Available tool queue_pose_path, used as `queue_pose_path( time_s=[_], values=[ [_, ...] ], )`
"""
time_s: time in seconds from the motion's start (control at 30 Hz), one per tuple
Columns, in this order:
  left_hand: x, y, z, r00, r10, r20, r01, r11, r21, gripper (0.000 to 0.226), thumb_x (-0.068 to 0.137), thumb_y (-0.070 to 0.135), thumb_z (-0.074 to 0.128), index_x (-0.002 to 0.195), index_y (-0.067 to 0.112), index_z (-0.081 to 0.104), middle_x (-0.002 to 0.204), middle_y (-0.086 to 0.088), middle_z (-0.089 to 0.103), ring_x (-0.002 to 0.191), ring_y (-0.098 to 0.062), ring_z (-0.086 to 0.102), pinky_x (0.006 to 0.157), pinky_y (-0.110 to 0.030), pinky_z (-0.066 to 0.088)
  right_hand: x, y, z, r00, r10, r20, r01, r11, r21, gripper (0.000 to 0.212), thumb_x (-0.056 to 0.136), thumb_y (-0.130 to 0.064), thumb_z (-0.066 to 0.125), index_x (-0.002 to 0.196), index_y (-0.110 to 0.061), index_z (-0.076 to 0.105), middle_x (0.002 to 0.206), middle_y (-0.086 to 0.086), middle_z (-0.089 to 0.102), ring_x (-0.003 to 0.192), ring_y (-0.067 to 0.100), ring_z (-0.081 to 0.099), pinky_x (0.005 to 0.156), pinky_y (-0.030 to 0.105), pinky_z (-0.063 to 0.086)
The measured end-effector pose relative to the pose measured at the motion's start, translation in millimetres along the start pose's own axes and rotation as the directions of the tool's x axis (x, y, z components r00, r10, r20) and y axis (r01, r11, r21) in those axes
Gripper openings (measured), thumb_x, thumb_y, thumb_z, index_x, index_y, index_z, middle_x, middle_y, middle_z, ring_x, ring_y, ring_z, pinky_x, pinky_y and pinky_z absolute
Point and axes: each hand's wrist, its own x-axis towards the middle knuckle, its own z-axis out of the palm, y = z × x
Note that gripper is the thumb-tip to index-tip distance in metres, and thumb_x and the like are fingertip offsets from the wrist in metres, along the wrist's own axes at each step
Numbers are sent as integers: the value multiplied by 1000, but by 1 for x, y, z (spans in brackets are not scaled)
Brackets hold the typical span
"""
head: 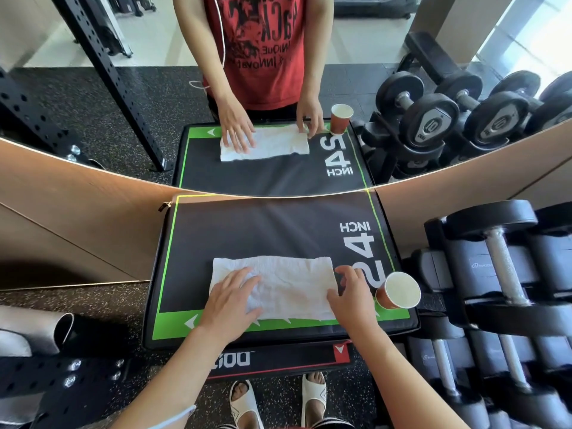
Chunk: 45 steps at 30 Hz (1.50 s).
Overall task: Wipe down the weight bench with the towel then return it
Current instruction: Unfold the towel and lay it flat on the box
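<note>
A white folded towel (291,283) lies flat on a black padded box with green edging and "24 INCH" printed on it (247,230). My left hand (230,300) rests palm down on the towel's left part, fingers spread. My right hand (353,292) sits at the towel's right edge, fingers curled and touching that edge. No weight bench shows near me; one appears only in the mirror at the upper right.
A red paper cup (397,291) stands on the box's near right corner, close to my right hand. A dumbbell rack (501,274) fills the right side. A mirror (278,88) faces me. A black steel rack (62,366) is at left.
</note>
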Motion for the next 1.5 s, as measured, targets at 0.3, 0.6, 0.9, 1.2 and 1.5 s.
queue_pose_path(
  time_s=[0.3, 0.6, 0.9, 1.2, 1.5],
  values=[
    [-3, 0, -3, 1000, -29, 4, 29, 1000, -3, 82, 87, 63, 68, 158, 39, 36, 172, 9, 16, 159, -16, 13, 126, -42, 21, -5, -18, 27, 910, -340, 237, 391, 893, -220, 58, 95, -26, 68, 149, -18, 47, 153, -2, 40, 138, 21, 41, 112, 38, 40],
    [-11, -4, -8, 992, -115, 42, 116, 993, -35, 93, 84, 67, 70, 162, 42, 25, 175, 9, 4, 161, -19, 2, 128, -41, 17, -2, -14, 25, 927, -245, 284, 322, 910, -263, 84, 95, -42, 69, 161, -14, 26, 170, -4, 15, 156, 15, 14, 124, 28, 21],
    [-9, -17, -26, 994, -104, 40, 106, 993, -51, 83, 88, 44, 76, 160, 34, 36, 172, 11, 17, 158, -11, 12, 124, -36, 21, 15, -16, 19, 870, -308, 384, 430, 856, -287, 87, 95, -37, 71, 163, -15, 20, 172, -5, 7, 158, 15, 4, 123, 27, 18],
    [-7, -47, -25, 988, -45, 149, 54, 997, -54, 104, 77, 45, 85, 161, 49, 22, 172, 24, 0, 158, -1, -2, 129, -51, 17, 35, -4, 2, 803, -288, 521, 501, 800, -330, 114, 83, -50, 79, 165, -24, 5, 170, -17, -8, 157, 6, -4, 125, 32, 23],
    [-12, -47, -24, 995, -53, 90, 57, 997, -42, 78, 95, 42, 70, 161, 41, 30, 173, 18, 6, 159, -4, -3, 130, -47, 13, 12, -14, 14, 833, -290, 471, 508, 737, -446, 87, 102, -51, 54, 165, -22, 0, 171, -4, -13, 158, 17, -11, 129, 42, 5]
  ],
)
